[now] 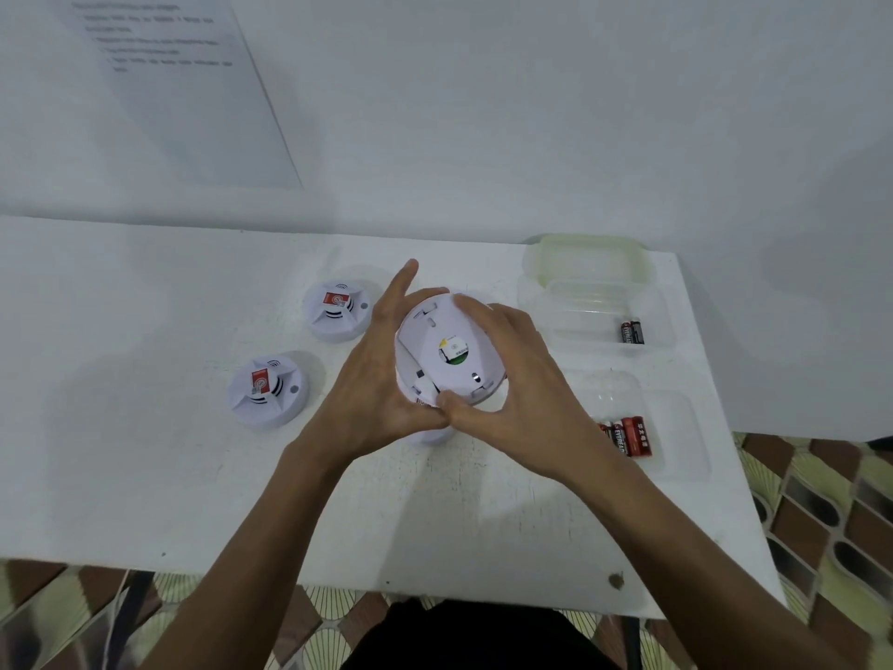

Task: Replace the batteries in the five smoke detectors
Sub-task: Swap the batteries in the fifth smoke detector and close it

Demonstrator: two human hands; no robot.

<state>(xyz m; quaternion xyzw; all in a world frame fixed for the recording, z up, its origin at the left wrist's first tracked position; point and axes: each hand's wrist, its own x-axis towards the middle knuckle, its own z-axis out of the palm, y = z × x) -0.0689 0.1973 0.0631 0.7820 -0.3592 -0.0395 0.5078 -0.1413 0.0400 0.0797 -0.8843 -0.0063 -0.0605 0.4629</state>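
Both hands hold a white round smoke detector (449, 350) above the table, its back side turned up toward me, showing a small label. My left hand (381, 374) grips its left rim and my right hand (507, 379) its right rim, the thumb pressing near the lower edge. Two more smoke detectors lie face up on the table: one (337, 310) behind my left hand, another (267, 389) further left. Part of another white round object (430, 435) shows under my hands. Red and black batteries sit in a near clear tray (628, 435), and others in a far tray (631, 331).
The white table (145, 452) ends at a front edge near my body and a right edge beside the trays. A clear lidded container (587, 258) stands at the back right. A printed sheet (183, 89) hangs on the wall. Patterned floor lies below.
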